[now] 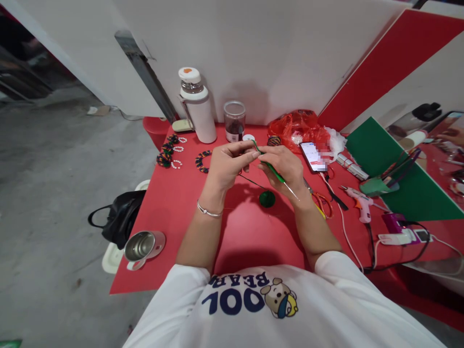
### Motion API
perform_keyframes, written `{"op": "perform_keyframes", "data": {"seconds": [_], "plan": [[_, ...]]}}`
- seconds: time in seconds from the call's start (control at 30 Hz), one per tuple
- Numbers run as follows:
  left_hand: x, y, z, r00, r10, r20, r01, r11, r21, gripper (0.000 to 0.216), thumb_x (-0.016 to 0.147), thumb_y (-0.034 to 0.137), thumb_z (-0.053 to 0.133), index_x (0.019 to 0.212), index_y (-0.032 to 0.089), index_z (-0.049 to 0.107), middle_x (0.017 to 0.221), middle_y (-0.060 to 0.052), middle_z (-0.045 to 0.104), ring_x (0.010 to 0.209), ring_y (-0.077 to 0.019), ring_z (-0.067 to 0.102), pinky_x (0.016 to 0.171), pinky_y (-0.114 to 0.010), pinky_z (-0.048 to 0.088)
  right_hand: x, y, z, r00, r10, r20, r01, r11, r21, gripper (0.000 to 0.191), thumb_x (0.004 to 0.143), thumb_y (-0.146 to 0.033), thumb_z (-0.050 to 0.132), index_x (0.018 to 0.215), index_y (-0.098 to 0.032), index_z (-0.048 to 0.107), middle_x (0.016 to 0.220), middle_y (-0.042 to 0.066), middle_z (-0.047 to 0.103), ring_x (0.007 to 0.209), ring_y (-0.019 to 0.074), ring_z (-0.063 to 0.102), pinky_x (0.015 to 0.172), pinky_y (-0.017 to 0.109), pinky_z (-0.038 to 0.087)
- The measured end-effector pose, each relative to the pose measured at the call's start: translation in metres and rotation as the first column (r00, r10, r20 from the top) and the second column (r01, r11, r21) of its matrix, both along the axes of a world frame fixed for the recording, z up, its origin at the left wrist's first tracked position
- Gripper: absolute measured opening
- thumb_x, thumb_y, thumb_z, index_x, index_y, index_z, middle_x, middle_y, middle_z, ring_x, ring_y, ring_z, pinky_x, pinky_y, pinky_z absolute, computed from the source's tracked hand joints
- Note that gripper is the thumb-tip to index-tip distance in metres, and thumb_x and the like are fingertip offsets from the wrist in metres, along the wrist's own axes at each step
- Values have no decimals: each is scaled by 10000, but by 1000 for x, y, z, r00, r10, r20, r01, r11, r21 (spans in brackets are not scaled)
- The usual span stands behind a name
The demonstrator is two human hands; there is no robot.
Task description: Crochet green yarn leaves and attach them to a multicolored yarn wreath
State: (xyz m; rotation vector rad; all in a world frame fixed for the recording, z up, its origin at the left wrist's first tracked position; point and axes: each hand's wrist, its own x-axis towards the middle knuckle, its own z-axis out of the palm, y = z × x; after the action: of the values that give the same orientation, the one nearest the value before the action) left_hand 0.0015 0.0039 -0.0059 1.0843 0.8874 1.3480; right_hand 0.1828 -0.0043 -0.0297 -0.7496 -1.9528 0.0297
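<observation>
My left hand (226, 164) is closed in a pinch on a bit of green yarn (255, 145) above the middle of the red table. Touching it on the right, my right hand (284, 164) is closed around a crochet hook with a green handle (274, 173); its thin metal end slants down toward my right wrist. A dark strand runs from below my left hand to a small ball of dark green yarn (267, 198) on the table. The exact loops between my fingertips are too small to make out.
A white thermos (201, 116), a jar (234, 121) and a red plastic bag (295, 128) stand at the back. To the left are braided yarn rings (202, 162) and a metal mug (145, 246). Scissors (322, 203), a phone (312, 157), a glue gun (360, 200) and cables lie right.
</observation>
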Motion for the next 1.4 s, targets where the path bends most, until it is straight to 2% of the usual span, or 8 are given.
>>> {"op": "perform_keyframes", "data": {"seconds": [0.27,0.47,0.6,0.73,0.9,1.0,1.17,1.4], "plan": [[1,-1,-3,999,35,1,-35,996,77,252,614,255,910,846,177,851,625,24,661,458,-54,499,426,-202,420,1,-1,1,999,42,12,-43,996,72,105,1016,-378,687,1071,-292,664,1204,47,809,1051,219,760,955,414,603],[3,-1,-2,990,25,136,-28,999,19,327,557,228,955,866,183,856,649,10,706,433,-46,486,404,-200,368,0,-1,2,992,-115,53,103,977,188,126,1035,-402,656,1012,-279,673,1147,55,797,1035,217,730,914,427,611],[16,-7,0,963,69,259,-63,998,-32,373,567,217,964,924,211,857,694,31,712,436,-24,453,397,-188,339,-1,-1,-8,974,-227,19,210,927,312,105,1024,-351,678,1110,-301,711,1126,60,779,1028,221,718,887,408,605],[21,-12,5,937,-10,348,73,983,-169,356,552,213,972,884,198,846,680,37,689,435,-4,418,390,-162,300,1,0,-18,960,-278,-40,269,869,415,223,993,-308,728,1212,-351,729,1115,56,762,996,215,711,853,387,594],[9,-11,14,925,-126,358,222,944,-242,396,478,162,968,853,172,838,606,48,625,432,-6,413,373,-146,201,4,1,-6,993,-82,-82,107,919,379,280,986,-324,740,1259,-383,728,1094,33,767,950,201,711,791,373,601],[4,-10,16,945,-91,315,172,955,-243,346,487,129,942,810,163,822,590,43,608,451,-17,422,385,-153,191,10,2,7,997,39,-61,-19,955,297,212,1008,-360,710,1217,-371,744,1085,22,787,945,204,720,816,412,603],[3,-9,13,968,-34,249,86,976,-201,288,536,146,911,809,155,822,528,48,556,440,-27,385,392,-175,185,20,-1,22,999,5,33,-11,982,188,160,1009,-457,689,1054,-342,790,1041,17,815,949,225,702,829,460,584],[3,-9,13,978,-6,209,38,988,-147,245,510,172,901,739,168,815,488,54,533,419,-31,374,372,-175,196,20,-8,30,994,103,-28,-97,983,154,97,987,-333,723,1055,-323,791,979,8,827,888,214,717,793,434,577]]}}
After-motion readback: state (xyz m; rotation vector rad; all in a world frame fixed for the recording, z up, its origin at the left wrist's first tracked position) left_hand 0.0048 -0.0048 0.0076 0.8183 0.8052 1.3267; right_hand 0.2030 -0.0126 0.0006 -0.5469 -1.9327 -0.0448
